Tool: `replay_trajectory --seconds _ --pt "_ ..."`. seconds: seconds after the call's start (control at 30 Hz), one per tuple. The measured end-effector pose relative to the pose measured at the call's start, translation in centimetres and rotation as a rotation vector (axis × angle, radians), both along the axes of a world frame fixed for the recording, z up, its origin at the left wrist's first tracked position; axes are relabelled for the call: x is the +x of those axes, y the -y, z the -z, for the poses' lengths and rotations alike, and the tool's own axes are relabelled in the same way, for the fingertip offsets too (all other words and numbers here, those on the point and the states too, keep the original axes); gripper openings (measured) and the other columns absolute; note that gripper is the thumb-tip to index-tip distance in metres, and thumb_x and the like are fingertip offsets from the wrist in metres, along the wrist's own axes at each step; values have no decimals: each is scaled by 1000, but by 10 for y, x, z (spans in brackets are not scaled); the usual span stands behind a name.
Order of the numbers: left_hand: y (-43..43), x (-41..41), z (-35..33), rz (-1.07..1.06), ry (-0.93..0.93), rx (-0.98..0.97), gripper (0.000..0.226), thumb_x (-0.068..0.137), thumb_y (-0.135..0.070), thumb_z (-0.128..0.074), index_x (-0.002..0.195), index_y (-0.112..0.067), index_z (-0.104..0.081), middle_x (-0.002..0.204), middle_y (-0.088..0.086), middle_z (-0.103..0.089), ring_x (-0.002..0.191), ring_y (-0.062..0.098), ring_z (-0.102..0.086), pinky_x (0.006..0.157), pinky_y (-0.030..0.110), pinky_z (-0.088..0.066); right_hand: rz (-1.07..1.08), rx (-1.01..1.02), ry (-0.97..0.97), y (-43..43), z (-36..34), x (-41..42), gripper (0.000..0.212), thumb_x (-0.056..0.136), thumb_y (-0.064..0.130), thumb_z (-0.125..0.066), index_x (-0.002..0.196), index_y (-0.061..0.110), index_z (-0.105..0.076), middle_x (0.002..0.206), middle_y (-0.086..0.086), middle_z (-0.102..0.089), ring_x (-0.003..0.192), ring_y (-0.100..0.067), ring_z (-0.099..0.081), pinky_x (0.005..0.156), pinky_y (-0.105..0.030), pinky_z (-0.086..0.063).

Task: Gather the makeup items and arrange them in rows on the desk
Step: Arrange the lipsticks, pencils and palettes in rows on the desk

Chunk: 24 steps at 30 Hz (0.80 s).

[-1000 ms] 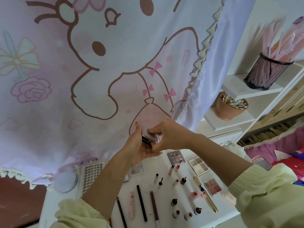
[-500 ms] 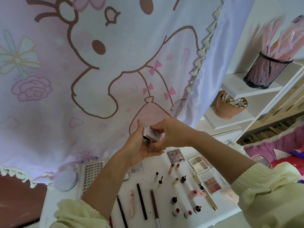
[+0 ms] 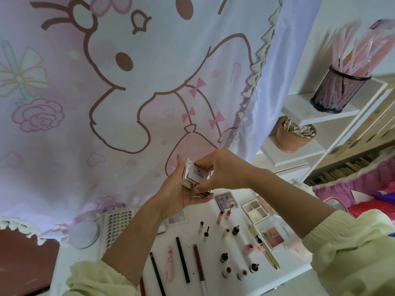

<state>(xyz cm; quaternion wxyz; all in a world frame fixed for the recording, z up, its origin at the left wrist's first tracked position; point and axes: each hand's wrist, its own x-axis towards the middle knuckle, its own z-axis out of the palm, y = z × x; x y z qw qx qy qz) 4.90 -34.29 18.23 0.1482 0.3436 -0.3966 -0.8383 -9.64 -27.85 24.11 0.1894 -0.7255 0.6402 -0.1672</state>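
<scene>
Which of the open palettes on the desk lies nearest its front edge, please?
The pink palette, right beside the gold tube. The pale palette and the mauve palette both lie farther back, towards the curtain.

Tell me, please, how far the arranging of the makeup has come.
Mostly done: pencils, small lip bottles and eyeshadow palettes already lie in rough rows on the desk. In hand: the left hand and right hand hold a stack of square compacts above it. Left: setting those down in a row.
</scene>
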Motion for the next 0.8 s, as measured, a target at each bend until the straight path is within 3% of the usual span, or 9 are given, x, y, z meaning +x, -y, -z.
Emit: replay_trajectory --seconds 0.13,0.5,0.7,0.8 --pt "0 0 1 1 -3 5 67 95 -64 -17 111 -15 -60 94 15 -74 84 34 -72 63 42 -60 -4 -7 -12 -1 -1 1 29 73 42 -80 86 18 -72 64 9 -60 55 -6 -50 55 -17 -35" --pt "-2 2 0 17 12 10 69 94 -64 -16 106 -13 -61 88 16 -74 81 33 -71 61 42 -60 4 36 28 2 4 -2 28 72 41 -80 88 18 -74 66 6 -66 54 -4 -52 55 -17 -37" --pt "-6 1 -2 -22 5 65 69 95 -62 -19 109 -8 -60 95 20 -72 86 35 -71 66 45 -61 6 81 113 4 8 -5 33 74 41 -79 92 15 -75 75 -8 -70 68 -25 -62 62 -37 -47" --pt "-9 2 -4 -33 -23 108 70 97 -60 -19 114 -5 -58 101 24 -70 89 36 -70 74 47 -60 -16 145 215 4 2 -8 33 77 31 -80 88 1 -73 61 -12 -54 53 -20 -44 52 -22 -34"
